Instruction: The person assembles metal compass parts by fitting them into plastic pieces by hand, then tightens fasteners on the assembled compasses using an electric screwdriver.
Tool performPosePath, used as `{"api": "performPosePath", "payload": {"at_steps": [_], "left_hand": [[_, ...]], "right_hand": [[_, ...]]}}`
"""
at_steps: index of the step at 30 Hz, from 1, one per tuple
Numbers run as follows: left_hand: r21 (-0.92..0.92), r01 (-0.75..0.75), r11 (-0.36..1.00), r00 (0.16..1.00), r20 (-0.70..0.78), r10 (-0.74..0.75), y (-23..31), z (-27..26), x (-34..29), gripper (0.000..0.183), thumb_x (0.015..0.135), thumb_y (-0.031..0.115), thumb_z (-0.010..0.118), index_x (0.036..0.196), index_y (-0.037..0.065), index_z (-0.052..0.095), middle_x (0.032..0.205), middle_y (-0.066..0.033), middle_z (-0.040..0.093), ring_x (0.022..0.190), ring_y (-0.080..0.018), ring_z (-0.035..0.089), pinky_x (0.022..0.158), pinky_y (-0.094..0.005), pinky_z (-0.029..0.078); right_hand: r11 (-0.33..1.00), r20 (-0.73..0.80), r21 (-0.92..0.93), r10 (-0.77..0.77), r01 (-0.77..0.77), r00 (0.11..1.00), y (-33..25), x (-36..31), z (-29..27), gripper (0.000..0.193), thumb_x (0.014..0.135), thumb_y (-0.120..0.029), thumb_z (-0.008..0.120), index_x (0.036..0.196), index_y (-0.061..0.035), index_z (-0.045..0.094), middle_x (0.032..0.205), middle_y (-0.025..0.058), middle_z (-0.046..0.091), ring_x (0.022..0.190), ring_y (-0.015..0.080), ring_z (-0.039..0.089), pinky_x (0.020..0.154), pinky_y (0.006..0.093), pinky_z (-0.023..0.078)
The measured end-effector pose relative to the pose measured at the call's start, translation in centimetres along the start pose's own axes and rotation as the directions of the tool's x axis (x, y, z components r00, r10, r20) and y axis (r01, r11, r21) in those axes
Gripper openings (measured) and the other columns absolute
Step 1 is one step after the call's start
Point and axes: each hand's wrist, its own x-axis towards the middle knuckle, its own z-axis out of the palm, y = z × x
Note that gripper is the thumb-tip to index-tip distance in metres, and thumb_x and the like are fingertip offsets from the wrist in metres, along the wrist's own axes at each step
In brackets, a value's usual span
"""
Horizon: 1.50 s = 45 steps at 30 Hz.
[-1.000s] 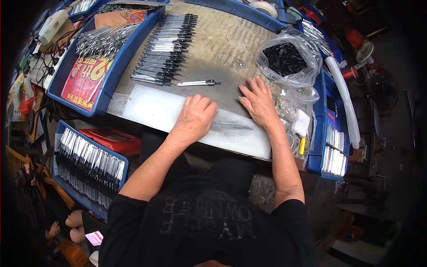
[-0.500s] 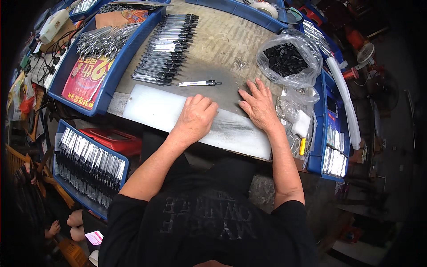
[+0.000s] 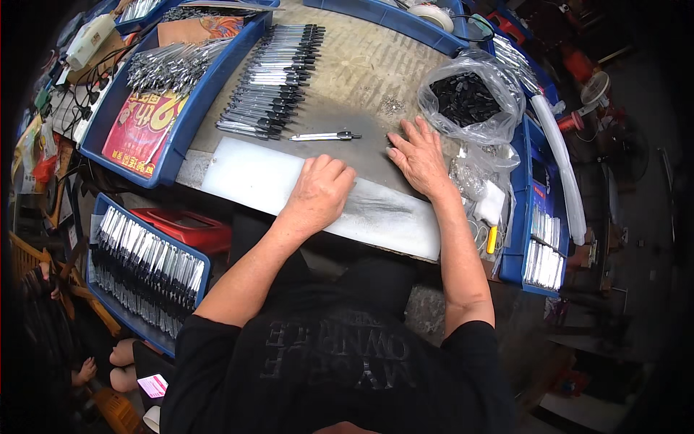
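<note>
- On the white board [image 3: 249,171], your left hand [image 3: 320,189] is resting, fingers curled; I cannot tell whether they're gripping.
- Your right hand [image 3: 421,160] is lying on the table [image 3: 354,65], fingers spread, released.
- Ahead of your hands, a single pen [image 3: 318,136] is lying near the pen row [image 3: 273,81].

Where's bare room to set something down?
Biggest: table between the pen row and the bag of black parts, beyond the loose bits. Smaller: white board left of the left hand. Crowded: right of the right hand, with a clear bag and yellow handle.
</note>
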Motion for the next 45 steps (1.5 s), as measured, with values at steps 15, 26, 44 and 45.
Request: {"api": "performPosePath", "payload": {"at_steps": [15,26,44,45], "left_hand": [[-0.004,0.0,1.0,1.0,-0.014,0.0,0.0,-0.1,0.0,0.02,0.069,0.006,0.063,0.087,0.003,0.056,0.088,-0.0096,0.055,0.082,-0.0257,0.05,0.073,-0.0362,0.039],[-0.004,-0.011,1.0,1.0,-0.012,0.01,0.0,0.0,0.0,0.019,0.069,0.006,0.063,0.086,0.003,0.055,0.085,-0.0092,0.054,0.081,-0.0257,0.049,0.073,-0.0362,0.038],[0.029,-0.074,0.997,0.986,-0.151,0.077,-0.5,0.8,-0.4,0.013,0.064,0.007,0.057,0.077,0.005,0.054,0.075,-0.0069,0.05,0.074,-0.0246,0.047,0.066,-0.0358,0.038],[0.052,-0.061,0.997,0.984,-0.162,0.069,-0.4,0.8,-0.5,0.013,0.064,0.007,0.057,0.077,0.005,0.054,0.075,-0.0069,0.05,0.074,-0.0246,0.047,0.066,-0.0358,0.038]], "right_hand": [[0.995,0.05,-0.1,0.01,-0.005,0.999,-0.6,0.1,-0.7,0.038,0.086,-0.04,0.047,0.113,-0.0159,0.058,0.131,0.0118,0.039,0.128,0.0348,0.023,0.101,0.0557,0.018],[0.993,-0.108,0.095,0.087,-0.077,0.99,1.3,-0.1,-0.4,0.038,0.088,-0.039,0.046,0.113,-0.0133,0.057,0.129,0.0145,0.042,0.126,0.0355,0.025,0.101,0.0541,0.019],[0.918,-0.279,0.343,-0.104,0.201,0.955,-7.9,-5.5,-0.9,0.029,0.083,-0.013,0.051,0.107,0.0013,0.057,0.116,0.0198,0.051,0.116,0.0392,0.04,0.097,0.0439,0.032],[0.915,-0.273,0.353,-0.099,0.195,0.957,-8.4,-5.8,-0.9,0.028,0.083,-0.013,0.051,0.106,0.0022,0.057,0.115,0.0196,0.052,0.115,0.0392,0.041,0.096,0.044,0.032]]}}
